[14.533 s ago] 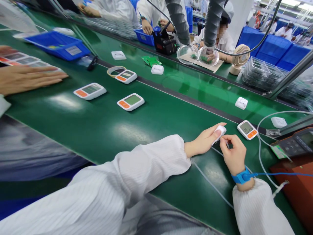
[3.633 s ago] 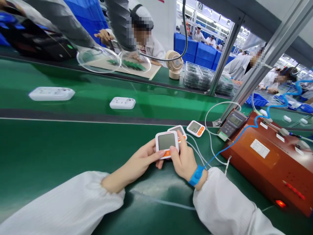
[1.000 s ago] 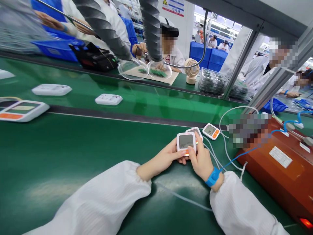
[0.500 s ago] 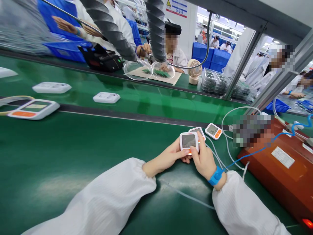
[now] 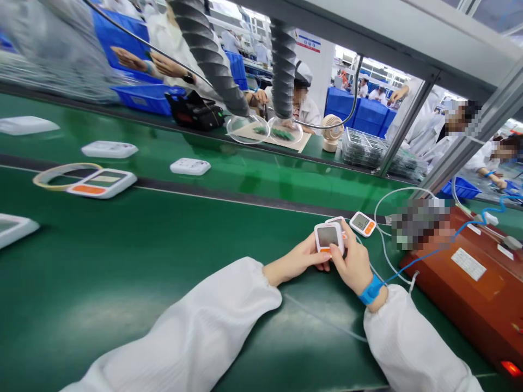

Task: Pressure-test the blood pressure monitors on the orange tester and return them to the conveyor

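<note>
A small white digital monitor (image 5: pixel 328 236) with a grey screen and an orange button strip is held between my two hands above the green bench. My left hand (image 5: pixel 301 258) grips it from the left, thumb along its lower edge. From the right, my right hand (image 5: pixel 352 265) closes around it with the thumb at the orange strip; a blue wrist strap (image 5: pixel 371 290) is on that wrist. Partly hidden just behind is a second white monitor (image 5: pixel 336 220). A third monitor (image 5: pixel 363 224) lies to the right, digits showing on its screen.
A brown box (image 5: pixel 461 272) with tubes and a coiled blue cord stands right. Left lie a larger orange-and-white monitor (image 5: pixel 102 183) and white casings (image 5: pixel 190 166) on the green conveyor. Duct hoods (image 5: pixel 248 129) hang ahead, with co-workers beyond.
The view has turned left, so the scene sits further right and another white device shows at the left edge. Both hands stay on the monitor; the orange glow at its lower edge looks weaker.
</note>
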Motion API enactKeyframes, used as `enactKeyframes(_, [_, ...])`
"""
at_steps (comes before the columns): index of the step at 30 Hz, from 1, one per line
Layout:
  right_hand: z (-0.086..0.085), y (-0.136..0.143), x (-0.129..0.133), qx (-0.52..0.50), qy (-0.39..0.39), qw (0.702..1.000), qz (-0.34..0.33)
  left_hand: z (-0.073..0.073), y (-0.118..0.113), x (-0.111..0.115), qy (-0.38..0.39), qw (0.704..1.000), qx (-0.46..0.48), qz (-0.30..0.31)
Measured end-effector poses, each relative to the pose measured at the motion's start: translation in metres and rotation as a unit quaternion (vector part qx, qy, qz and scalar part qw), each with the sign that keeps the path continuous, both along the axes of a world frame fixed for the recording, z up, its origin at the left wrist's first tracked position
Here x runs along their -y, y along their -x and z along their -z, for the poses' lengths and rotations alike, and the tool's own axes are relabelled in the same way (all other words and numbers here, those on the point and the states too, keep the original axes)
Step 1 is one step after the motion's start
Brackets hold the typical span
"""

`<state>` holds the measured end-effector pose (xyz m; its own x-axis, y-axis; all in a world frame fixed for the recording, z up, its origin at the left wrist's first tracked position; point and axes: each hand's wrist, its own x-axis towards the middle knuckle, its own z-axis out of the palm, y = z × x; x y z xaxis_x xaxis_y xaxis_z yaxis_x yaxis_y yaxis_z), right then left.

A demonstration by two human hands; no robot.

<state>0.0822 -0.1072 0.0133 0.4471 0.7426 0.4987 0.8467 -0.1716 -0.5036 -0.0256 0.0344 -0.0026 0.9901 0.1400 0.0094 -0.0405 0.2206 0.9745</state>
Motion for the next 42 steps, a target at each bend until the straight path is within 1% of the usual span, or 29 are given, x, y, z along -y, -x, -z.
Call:
enactKeyframes(3, [-0.010, -0.003, 0.001, 0.095, -0.069, 0.993, -0.006, 0.000, 0.001, 0.000, -0.009, 1.000, 0.012, 0.022])
enactKeyframes(5, [-0.017, -0.008, 0.006, 0.152, -0.094, 0.984, -0.005, -0.001, 0.002, 0.001, -0.013, 1.000, 0.018, 0.021])
enactKeyframes(7, [-0.021, -0.014, 0.016, 0.172, -0.100, 0.980, 0.024, -0.001, 0.002, 0.002, -0.021, 1.000, 0.018, 0.006])
enactKeyframes(9, [-0.019, -0.021, 0.031, 0.159, -0.091, 0.980, 0.077, 0.000, 0.000, 0.002, -0.031, 0.999, 0.015, -0.018])
enactKeyframes(11, [-0.012, -0.025, 0.049, 0.117, -0.052, 0.983, 0.129, 0.001, -0.003, 0.002, -0.041, 0.998, 0.015, -0.052])
enactKeyframes(13, [-0.003, -0.026, 0.064, 0.053, 0.010, 0.982, 0.180, 0.003, -0.005, 0.001, -0.051, 0.994, 0.016, -0.100])
enactKeyframes(15, [0.005, -0.027, 0.074, -0.007, 0.077, 0.976, 0.203, 0.005, -0.008, -0.001, -0.062, 0.987, 0.011, -0.149])
enactKeyframes(17, [0.008, -0.028, 0.080, -0.026, 0.134, 0.966, 0.218, 0.005, -0.009, -0.003, -0.075, 0.979, 0.002, -0.188])
enactKeyframes(18, [0.008, -0.029, 0.081, -0.016, 0.160, 0.960, 0.230, 0.006, -0.009, -0.004, -0.082, 0.976, -0.003, -0.202])
enactKeyframes(20, [0.004, -0.029, 0.081, 0.045, 0.192, 0.945, 0.260, 0.005, -0.009, -0.004, -0.094, 0.970, -0.007, -0.223])
enactKeyframes(22, [-0.003, -0.024, 0.075, 0.126, 0.186, 0.938, 0.265, 0.004, -0.010, -0.004, -0.102, 0.967, -0.002, -0.234])
enactKeyframes(23, [-0.006, -0.018, 0.070, 0.156, 0.170, 0.940, 0.249, 0.004, -0.010, -0.005, -0.105, 0.966, 0.000, -0.236])
enactKeyframes(24, [-0.009, -0.010, 0.063, 0.172, 0.153, 0.948, 0.219, 0.004, -0.010, -0.005, -0.108, 0.965, 0.002, -0.239])
enactKeyframes(25, [-0.011, 0.000, 0.054, 0.166, 0.138, 0.960, 0.177, 0.004, -0.010, -0.007, -0.113, 0.964, 0.004, -0.242])
enactKeyframes(26, [-0.011, 0.012, 0.044, 0.140, 0.139, 0.974, 0.109, 0.004, -0.010, -0.009, -0.118, 0.962, 0.004, -0.245])
enactKeyframes(27, [-0.010, 0.025, 0.033, 0.102, 0.148, 0.983, 0.023, 0.005, -0.010, -0.013, -0.126, 0.960, 0.004, -0.251])
enactKeyframes(28, [-0.007, 0.038, 0.022, 0.064, 0.160, 0.983, -0.064, 0.005, -0.010, -0.017, -0.134, 0.957, 0.003, -0.257])
enactKeyframes(29, [-0.004, 0.049, 0.011, 0.039, 0.174, 0.974, -0.136, 0.006, -0.009, -0.023, -0.145, 0.953, 0.001, -0.266])
enactKeyframes(30, [0.001, 0.058, 0.002, 0.033, 0.185, 0.965, -0.185, 0.007, -0.008, -0.029, -0.157, 0.948, -0.002, -0.277])
enactKeyframes(32, [0.009, 0.067, -0.011, 0.054, 0.200, 0.948, -0.241, 0.007, -0.007, -0.043, -0.188, 0.934, -0.012, -0.302])
enactKeyframes(34, [0.015, 0.067, -0.015, 0.062, 0.202, 0.932, -0.294, 0.007, -0.004, -0.058, -0.227, 0.915, -0.023, -0.333])
enactKeyframes(36, [0.017, 0.059, -0.014, 0.039, 0.190, 0.928, -0.317, 0.006, 0.001, -0.074, -0.273, 0.889, -0.037, -0.366])
enactKeyframes(38, [0.016, 0.048, -0.011, -0.008, 0.176, 0.942, -0.286, 0.004, 0.009, -0.090, -0.313, 0.862, -0.053, -0.396])
enactKeyframes(40, [0.015, 0.037, -0.010, -0.050, 0.169, 0.957, -0.232, 0.001, 0.021, -0.108, -0.352, 0.827, -0.074, -0.432])
enactKeyframes(41, [0.016, 0.032, -0.010, -0.066, 0.166, 0.962, -0.205, 0.000, 0.027, -0.117, -0.376, 0.801, -0.091, -0.456])
enactKeyframes(42, [0.017, 0.027, -0.010, -0.076, 0.163, 0.967, -0.182, 0.000, 0.034, -0.126, -0.420, 0.758, -0.120, -0.484])
